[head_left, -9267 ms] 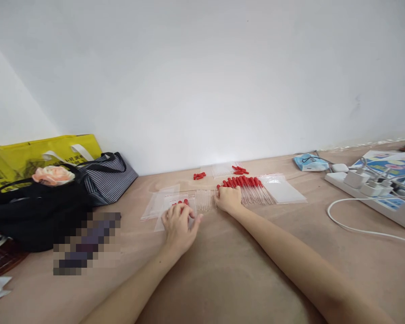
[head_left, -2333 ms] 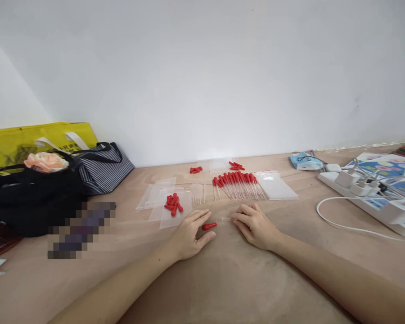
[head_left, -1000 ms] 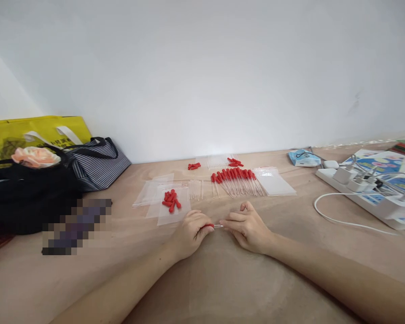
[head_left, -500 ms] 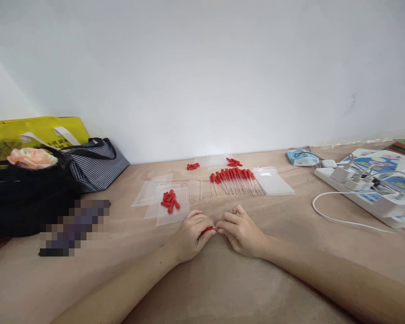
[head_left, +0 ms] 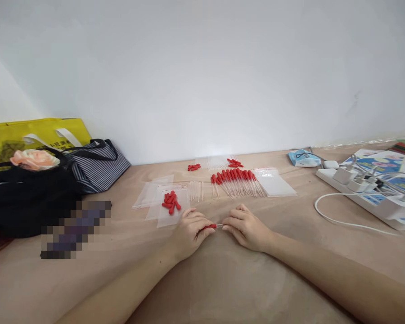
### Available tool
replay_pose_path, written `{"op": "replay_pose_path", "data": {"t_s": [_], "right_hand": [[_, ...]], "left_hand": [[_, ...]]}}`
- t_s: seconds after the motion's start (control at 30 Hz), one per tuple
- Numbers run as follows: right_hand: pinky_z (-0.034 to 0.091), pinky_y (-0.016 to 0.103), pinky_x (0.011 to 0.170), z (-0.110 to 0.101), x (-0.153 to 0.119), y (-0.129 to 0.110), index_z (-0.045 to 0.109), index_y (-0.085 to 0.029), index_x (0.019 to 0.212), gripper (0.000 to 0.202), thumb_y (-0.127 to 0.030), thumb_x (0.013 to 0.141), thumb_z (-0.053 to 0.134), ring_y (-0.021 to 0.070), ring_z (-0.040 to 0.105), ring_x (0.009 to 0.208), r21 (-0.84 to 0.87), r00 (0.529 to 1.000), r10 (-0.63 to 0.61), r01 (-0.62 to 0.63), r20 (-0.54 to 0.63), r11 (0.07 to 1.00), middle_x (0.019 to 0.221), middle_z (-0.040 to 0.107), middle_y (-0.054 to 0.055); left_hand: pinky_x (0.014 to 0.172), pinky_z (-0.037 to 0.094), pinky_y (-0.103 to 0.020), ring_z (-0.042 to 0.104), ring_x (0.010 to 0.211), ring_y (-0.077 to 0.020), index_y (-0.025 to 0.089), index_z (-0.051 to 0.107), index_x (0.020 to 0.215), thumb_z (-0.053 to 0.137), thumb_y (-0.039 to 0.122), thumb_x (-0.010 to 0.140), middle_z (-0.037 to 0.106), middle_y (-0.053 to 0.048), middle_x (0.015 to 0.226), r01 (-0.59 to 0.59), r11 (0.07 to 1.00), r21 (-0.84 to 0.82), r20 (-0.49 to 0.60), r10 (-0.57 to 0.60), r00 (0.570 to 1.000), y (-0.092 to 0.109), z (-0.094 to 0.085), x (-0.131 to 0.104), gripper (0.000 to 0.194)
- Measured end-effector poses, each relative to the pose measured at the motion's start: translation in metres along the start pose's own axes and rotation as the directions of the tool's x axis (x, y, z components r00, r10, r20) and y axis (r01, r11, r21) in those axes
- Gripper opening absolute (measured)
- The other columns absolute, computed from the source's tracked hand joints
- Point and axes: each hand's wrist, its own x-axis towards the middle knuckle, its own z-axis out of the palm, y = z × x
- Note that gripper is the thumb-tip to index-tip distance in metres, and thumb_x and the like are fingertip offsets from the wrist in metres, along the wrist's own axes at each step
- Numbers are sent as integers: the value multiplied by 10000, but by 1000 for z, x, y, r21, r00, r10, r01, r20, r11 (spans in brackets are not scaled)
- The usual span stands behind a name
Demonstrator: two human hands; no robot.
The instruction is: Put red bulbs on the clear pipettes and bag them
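One red bulb, pinched in the left hand; one clear tube, gripped by the right hand. Apart moments ago, now meeting end to end between the hands: a fitting apparently near done, depth hidden. Loose bulbs: heaped on a clear zip bag, seemingly not inside. Black bag, striped bag: contents unseen.

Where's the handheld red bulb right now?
Lower centre of the head view: the red bulb is pinched in the left hand, with a clear tube between it and the right hand.
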Motion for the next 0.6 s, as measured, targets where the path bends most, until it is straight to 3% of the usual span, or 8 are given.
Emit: {"op": "replay_pose_path", "data": {"t_s": [0.23, 0.47, 0.6], "right_hand": [[296, 279, 655, 6, 0, -2, 573, -160, 794, 236, -202, 861, 350, 117, 469, 635, 53, 999, 32, -32, 8, 998, 668, 561, 24], [311, 256, 673, -3, 2, -4, 574, -168, 860, 254, -223, 878, 326, 115, 483, 684, 76, 988, 45, -56, 151, 996, 727, 566, 29], [307, 280, 687, -11, 5, -6, 590, -200, 918, 218, -228, 846, 386, 143, 492, 738, -4, 981, 67, -67, 183, 998, 765, 587, 36]], "left_hand": [[900, 293, -373, 595, 753, -140, 199, 591, 793, 454, 211, 832, 670, 4, 749, -46, 999, -2, -36, 46, 998, 5, 1, -1, 142], [917, 277, -389, 589, 790, -146, 196, 580, 789, 489, 196, 805, 663, 9, 771, -110, 991, 78, -69, 115, 991, 6, -2, 0, 92], [908, 299, -401, 578, 832, -168, 205, 565, 811, 497, 205, 792, 653, 4, 791, -56, 995, 81, -76, 62, 995, 1, -7, -1, 70]]}}
